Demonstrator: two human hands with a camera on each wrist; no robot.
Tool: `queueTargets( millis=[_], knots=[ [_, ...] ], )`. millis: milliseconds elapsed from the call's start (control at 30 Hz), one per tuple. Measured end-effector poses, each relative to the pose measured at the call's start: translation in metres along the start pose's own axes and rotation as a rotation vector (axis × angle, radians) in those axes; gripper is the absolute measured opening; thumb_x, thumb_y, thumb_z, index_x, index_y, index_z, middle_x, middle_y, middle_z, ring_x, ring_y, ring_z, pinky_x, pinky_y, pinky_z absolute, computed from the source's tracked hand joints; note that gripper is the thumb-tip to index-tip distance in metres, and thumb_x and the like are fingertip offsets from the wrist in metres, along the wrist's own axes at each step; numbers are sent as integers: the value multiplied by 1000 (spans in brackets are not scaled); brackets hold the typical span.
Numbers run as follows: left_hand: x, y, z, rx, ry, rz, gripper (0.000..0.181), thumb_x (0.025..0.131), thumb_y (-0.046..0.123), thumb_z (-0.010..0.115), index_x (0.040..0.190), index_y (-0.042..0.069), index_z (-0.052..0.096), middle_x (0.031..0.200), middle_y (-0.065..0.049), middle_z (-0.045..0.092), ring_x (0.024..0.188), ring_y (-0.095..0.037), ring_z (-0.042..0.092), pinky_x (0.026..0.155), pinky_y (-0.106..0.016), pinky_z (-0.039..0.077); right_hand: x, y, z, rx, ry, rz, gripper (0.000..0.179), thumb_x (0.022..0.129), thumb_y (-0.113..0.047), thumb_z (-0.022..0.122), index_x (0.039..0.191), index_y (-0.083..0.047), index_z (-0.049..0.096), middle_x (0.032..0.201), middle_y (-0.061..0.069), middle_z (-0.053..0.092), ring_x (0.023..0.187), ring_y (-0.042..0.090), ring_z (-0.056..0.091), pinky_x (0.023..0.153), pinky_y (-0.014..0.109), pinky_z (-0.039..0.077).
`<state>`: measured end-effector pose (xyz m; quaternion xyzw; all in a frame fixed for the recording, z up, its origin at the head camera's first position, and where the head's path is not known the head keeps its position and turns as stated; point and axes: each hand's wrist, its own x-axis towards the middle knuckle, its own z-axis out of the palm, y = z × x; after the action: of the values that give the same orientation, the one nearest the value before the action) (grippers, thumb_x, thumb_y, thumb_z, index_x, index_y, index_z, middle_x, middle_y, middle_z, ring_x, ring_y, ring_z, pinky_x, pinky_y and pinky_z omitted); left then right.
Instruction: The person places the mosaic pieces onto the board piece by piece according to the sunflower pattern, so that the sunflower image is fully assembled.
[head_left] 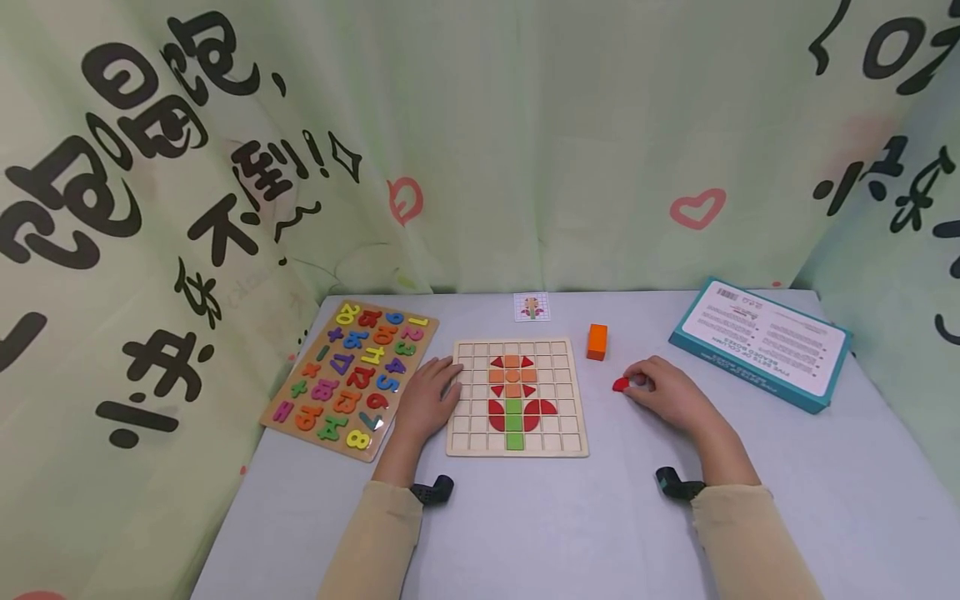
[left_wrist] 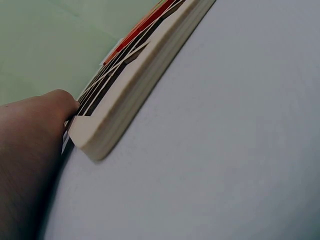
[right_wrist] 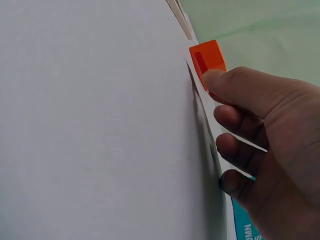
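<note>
A wooden grid board [head_left: 566,433] lies flat on the table, with red, orange and green pieces set in it as a flower. My left hand [head_left: 427,400] rests along the board's left edge, its fingers at the upper left and the thumb over the rim. To the right of the board, my right hand [head_left: 667,396] pinches a small red piece [head_left: 620,384] between thumb and forefinger. In the right wrist view, this red piece overlaps the orange block [right_wrist: 215,53] behind it, and the other fingers curl loosely below.
A wooden number puzzle board [head_left: 300,400] lies on the left, beside my left forearm. Behind the grid board is a small pattern card [head_left: 532,317]. The orange block stands right of the grid board. A teal-edged box [head_left: 765,346] lies at the back right, before a printed curtain.
</note>
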<state>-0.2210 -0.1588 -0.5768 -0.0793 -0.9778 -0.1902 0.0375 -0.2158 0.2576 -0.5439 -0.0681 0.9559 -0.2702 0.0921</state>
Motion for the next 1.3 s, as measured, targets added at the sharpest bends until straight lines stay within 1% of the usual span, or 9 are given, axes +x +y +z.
queueTargets(
  millis=[100,233,433,667,767,900,1067,1200,1300],
  knots=[
    [0,1,0,2,1,1,46,100,44,50,143,28,53,155,4,44,149,-22,32,121,-47,31,0,-7,2,7,7,-26,30,92,-29,68,116,-12,65,102,7,59,94,24,52,79,35,51],
    [0,3,0,-2,-8,-5,47,100,44,50,144,29,52,156,4,43,149,-22,32,121,-47,31,2,-25,6,24,-4,-66,27,91,-27,69,114,-13,65,100,6,59,92,22,52,76,31,50],
    [-1,4,-2,-12,-5,-8,46,100,44,51,143,28,53,155,3,44,149,-23,32,121,-48,31,7,-64,17,63,-42,-107,26,90,-27,71,111,-13,64,94,4,58,89,20,52,71,28,49],
    [-2,3,-3,-5,5,-5,46,100,43,51,143,28,53,155,3,45,148,-23,34,121,-48,32,14,-114,36,94,-72,-201,24,90,-24,70,110,-11,66,96,2,60,90,18,53,75,28,51],
    [-2,3,-3,-3,8,-2,46,100,43,51,143,28,53,154,4,45,148,-23,34,121,-47,32,16,-133,46,82,-82,-255,23,90,-23,70,109,-11,67,96,1,61,91,17,53,77,28,50],
    [-1,2,-3,-7,15,2,45,99,42,52,142,28,54,154,3,46,148,-23,35,120,-48,32,19,-156,61,45,-90,-295,20,89,-26,73,104,-14,67,92,-1,60,89,16,52,77,29,49],
    [-1,2,-3,-7,13,4,45,100,43,52,142,28,54,154,3,46,148,-24,35,120,-49,33,23,-175,80,-31,-65,-318,21,88,-31,74,102,-17,70,90,-4,61,87,13,52,77,28,49],
    [-1,1,-3,-6,6,5,46,99,44,51,142,29,54,154,4,45,148,-23,34,119,-50,33,27,-182,92,-60,-59,-310,23,88,-33,74,104,-17,70,90,-4,60,85,14,51,75,27,47],
    [0,1,-2,-7,0,4,46,99,45,51,142,29,54,155,4,45,148,-23,34,120,-50,32,30,-184,98,-86,-55,-316,24,88,-34,74,105,-18,71,93,-4,61,86,14,52,76,28,49]
  ],
)
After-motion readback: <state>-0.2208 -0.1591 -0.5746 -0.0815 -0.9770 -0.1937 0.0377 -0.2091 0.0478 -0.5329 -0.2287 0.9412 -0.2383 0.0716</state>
